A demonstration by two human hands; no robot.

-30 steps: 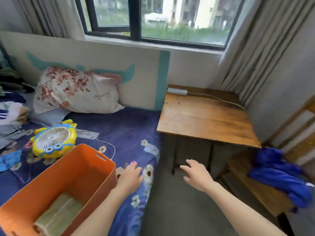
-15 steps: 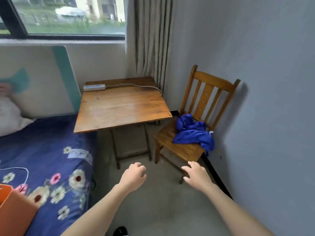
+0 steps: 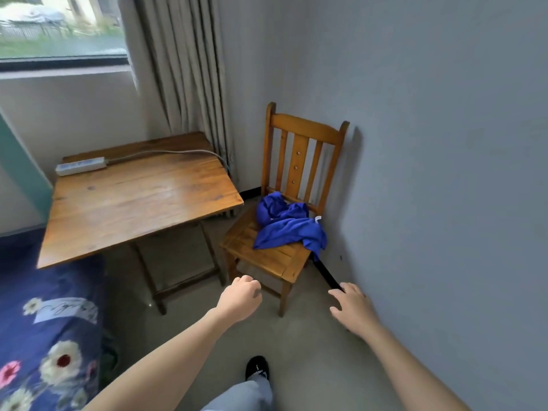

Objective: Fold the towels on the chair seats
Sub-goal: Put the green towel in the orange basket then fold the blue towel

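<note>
A crumpled blue towel lies on the seat of a wooden chair that stands against the grey wall. One corner of the towel hangs over the seat's right edge. My left hand hovers in front of the chair's front edge with its fingers curled and nothing in it. My right hand is held out near the wall, lower right of the chair, fingers spread and empty. Neither hand touches the towel or the chair.
A wooden table with a white power strip stands left of the chair, close to it. A bed with a blue flowered sheet fills the lower left. Curtains hang behind the table. My foot is on the grey floor.
The view has swung right from the bed and orange bin to the chair, which is now nearer. Both hands have come forward toward it, and the left hand's fingers have curled.
</note>
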